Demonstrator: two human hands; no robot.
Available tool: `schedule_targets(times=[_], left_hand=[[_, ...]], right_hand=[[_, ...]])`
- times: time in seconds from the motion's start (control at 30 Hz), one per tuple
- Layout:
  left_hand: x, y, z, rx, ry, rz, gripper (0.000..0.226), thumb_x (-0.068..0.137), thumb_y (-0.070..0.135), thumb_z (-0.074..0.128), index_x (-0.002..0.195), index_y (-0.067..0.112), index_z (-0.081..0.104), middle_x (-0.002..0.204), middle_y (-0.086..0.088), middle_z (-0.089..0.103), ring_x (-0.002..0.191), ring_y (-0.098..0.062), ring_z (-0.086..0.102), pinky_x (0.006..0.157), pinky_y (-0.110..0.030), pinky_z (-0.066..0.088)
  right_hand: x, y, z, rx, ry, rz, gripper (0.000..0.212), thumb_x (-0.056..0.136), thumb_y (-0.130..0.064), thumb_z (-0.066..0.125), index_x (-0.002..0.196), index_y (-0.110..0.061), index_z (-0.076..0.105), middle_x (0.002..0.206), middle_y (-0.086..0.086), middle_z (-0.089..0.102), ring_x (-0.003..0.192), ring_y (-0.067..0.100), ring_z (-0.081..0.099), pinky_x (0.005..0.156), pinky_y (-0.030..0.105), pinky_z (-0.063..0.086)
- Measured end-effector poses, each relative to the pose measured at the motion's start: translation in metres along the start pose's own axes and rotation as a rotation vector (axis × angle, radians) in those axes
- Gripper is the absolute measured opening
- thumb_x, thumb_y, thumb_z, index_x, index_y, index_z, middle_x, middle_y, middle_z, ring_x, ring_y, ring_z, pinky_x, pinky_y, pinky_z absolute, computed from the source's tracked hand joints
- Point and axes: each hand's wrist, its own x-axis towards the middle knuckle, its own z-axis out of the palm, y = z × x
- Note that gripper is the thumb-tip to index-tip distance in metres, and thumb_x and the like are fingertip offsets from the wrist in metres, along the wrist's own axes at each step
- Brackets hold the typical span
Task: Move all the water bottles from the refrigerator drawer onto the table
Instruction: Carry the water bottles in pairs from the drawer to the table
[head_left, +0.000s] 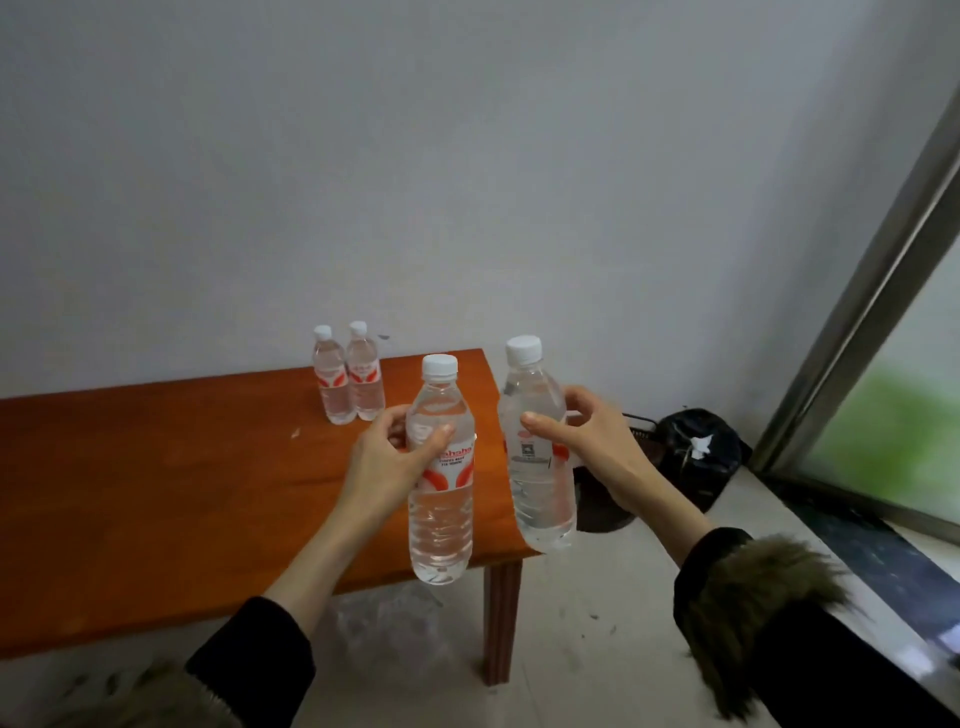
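Table (156, 493): ran off the left edge; only one leg (501, 618) showed.
Left bottle (440, 499): label partly hidden by the left hand (387, 462); small print too blurred to read.
Right bottle (537, 467): label partly covered by the right hand (582, 447); text unreadable.
Far bottles (348, 374): overlapped; labels too small to read.
Dark object (696, 447): partly hidden, identity unclear.
Window (893, 415): cut by the right edge, blurred green beyond.
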Motion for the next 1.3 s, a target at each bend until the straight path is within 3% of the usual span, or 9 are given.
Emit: schedule_targets(times=[0.2, 0.37, 0.63, 0.83, 1.0, 1.1, 1.3], left_hand=[[0.093, -0.029, -0.002, 0.112, 0.005, -0.061, 0.054, 0.078, 0.034, 0.068, 0.125, 0.017, 0.048, 0.120, -0.001, 0.060, 0.090, -0.008, 0.059, 0.066, -0.015, 0.047], [0.155, -0.058, 0.001, 0.220, -0.046, -0.105, 0.061, 0.076, 0.036, 0.070, 0.128, 0.017, 0.045, 0.125, -0.002, 0.057, 0.093, -0.007, 0.055, 0.067, -0.012, 0.044], [0.244, -0.115, 0.002, 0.256, -0.134, -0.220, 0.062, 0.080, 0.032, 0.067, 0.133, 0.013, 0.041, 0.128, -0.005, 0.058, 0.092, -0.006, 0.055, 0.067, -0.013, 0.044], [0.308, -0.154, -0.005, 0.268, -0.204, -0.247, 0.069, 0.079, 0.033, 0.068, 0.137, 0.013, 0.036, 0.134, -0.006, 0.053, 0.117, -0.019, 0.055, 0.090, -0.029, 0.045], [0.353, -0.176, -0.004, 0.335, -0.262, -0.179, 0.070, 0.082, 0.038, 0.064, 0.140, 0.018, 0.030, 0.142, -0.002, 0.044, 0.127, -0.020, 0.046, 0.097, -0.030, 0.039], [0.370, -0.188, -0.001, 0.290, -0.293, -0.195, 0.070, 0.084, 0.038, 0.061, 0.142, 0.020, 0.026, 0.145, -0.002, 0.041, 0.129, -0.020, 0.044, 0.103, -0.038, 0.040], [0.392, -0.197, 0.004, 0.205, -0.301, -0.154, 0.060, 0.088, 0.019, 0.059, 0.141, 0.019, 0.029, 0.142, 0.000, 0.042, 0.129, -0.013, 0.041, 0.099, -0.025, 0.036]], right_hand=[[0.099, 0.023, 0.025, -0.025, -0.037, 0.043, 0.049, 0.075, -0.035, 0.073, 0.117, -0.018, 0.052, 0.110, -0.003, 0.060, 0.100, 0.017, 0.059, 0.083, 0.031, 0.051], [0.167, 0.044, 0.041, -0.072, -0.090, 0.101, 0.056, 0.076, -0.031, 0.074, 0.125, -0.017, 0.049, 0.116, -0.003, 0.056, 0.106, 0.017, 0.055, 0.090, 0.034, 0.049], [0.264, 0.092, 0.077, -0.097, -0.211, 0.192, 0.048, 0.077, -0.030, 0.073, 0.119, -0.031, 0.050, 0.106, -0.012, 0.056, 0.103, 0.011, 0.055, 0.075, 0.020, 0.043], [0.328, 0.121, 0.106, -0.178, -0.254, 0.261, 0.045, 0.076, -0.025, 0.073, 0.117, -0.025, 0.055, 0.120, -0.001, 0.060, 0.111, 0.018, 0.056, 0.097, 0.045, 0.047], [0.370, 0.134, 0.128, -0.150, -0.273, 0.273, 0.050, 0.079, -0.018, 0.071, 0.125, -0.020, 0.052, 0.123, -0.004, 0.058, 0.111, 0.011, 0.052, 0.099, 0.038, 0.043], [0.385, 0.142, 0.135, -0.057, -0.284, 0.325, 0.054, 0.080, -0.016, 0.070, 0.129, -0.023, 0.048, 0.128, -0.004, 0.055, 0.117, 0.014, 0.052, 0.100, 0.038, 0.043], [0.408, 0.159, 0.136, 0.091, -0.326, 0.388, 0.053, 0.082, -0.015, 0.069, 0.128, -0.033, 0.050, 0.131, -0.007, 0.054, 0.125, 0.018, 0.048, 0.105, 0.049, 0.040]])
